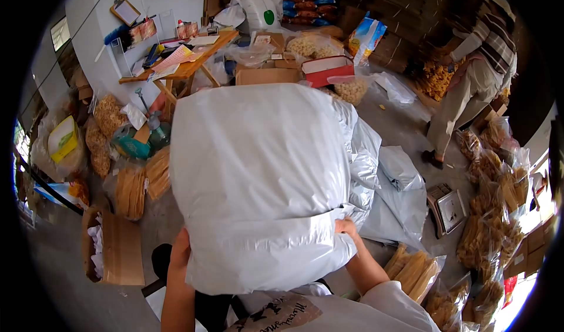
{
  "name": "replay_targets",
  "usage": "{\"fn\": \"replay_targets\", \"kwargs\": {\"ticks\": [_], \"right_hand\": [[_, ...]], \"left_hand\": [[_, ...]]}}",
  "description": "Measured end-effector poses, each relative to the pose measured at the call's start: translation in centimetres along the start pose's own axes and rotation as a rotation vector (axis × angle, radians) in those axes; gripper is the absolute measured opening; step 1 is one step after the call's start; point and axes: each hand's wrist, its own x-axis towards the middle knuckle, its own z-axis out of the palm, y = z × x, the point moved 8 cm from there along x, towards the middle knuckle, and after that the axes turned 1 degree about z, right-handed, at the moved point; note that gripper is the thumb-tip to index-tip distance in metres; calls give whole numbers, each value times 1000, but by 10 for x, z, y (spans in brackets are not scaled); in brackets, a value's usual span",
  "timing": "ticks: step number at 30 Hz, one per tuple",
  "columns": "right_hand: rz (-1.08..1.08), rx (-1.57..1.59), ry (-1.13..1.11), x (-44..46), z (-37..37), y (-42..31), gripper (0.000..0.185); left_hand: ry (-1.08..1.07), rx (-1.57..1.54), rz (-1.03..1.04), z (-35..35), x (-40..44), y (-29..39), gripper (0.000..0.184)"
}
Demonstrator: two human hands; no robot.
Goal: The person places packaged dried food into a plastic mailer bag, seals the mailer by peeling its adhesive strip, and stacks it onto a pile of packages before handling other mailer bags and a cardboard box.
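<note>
Plastic, silver-white and glossy, wraps the big bulging rectangular parcel that fills the centre of the frame, a folded band crossing its lower part. At its lower left edge, the person's bare left hand lies against the side; its fingers are mostly hidden, so I cannot tell how far they are closed. At the lower right edge, the bare right hand holds the parcel, its fingers bent onto the plastic by the end of the fold.

Just right of centre, behind the parcel, lie crumpled silver-grey plastic bags, with a grey flat-topped weighing scale beside them. Clear plastic bags of tan dried strips line the right of the frame. At lower left stands an open brown cardboard box with white crumpled paper inside. A wooden-topped orange-brown table bearing papers is at upper left. At upper right, a co-worker in a pale hat and striped top bends towards a heap of golden-brown pieces.
</note>
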Motion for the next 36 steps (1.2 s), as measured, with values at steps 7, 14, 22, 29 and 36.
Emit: {"fn": "replay_targets", "kwargs": {"ticks": [7, 14, 22, 29, 36], "right_hand": [[-288, 13, -75, -10, -12, -71, 56], [-449, 51, -54, 35, -10, -135, 53], [-408, -5, -139, 124, 1, -198, 33], [23, -307, 181, 168, -65, -120, 38], [-339, -273, 289, 148, -83, -120, 64]], "left_hand": [[249, 1287, 420, -51, 8, 72, 67], [511, 2373, 647, -113, -28, 94, 63], [612, 2261, 302, -148, -25, 89, 44], [613, 2349, 225, -148, -23, 80, 38], [580, 2356, 360, -134, -22, 80, 34]]}}
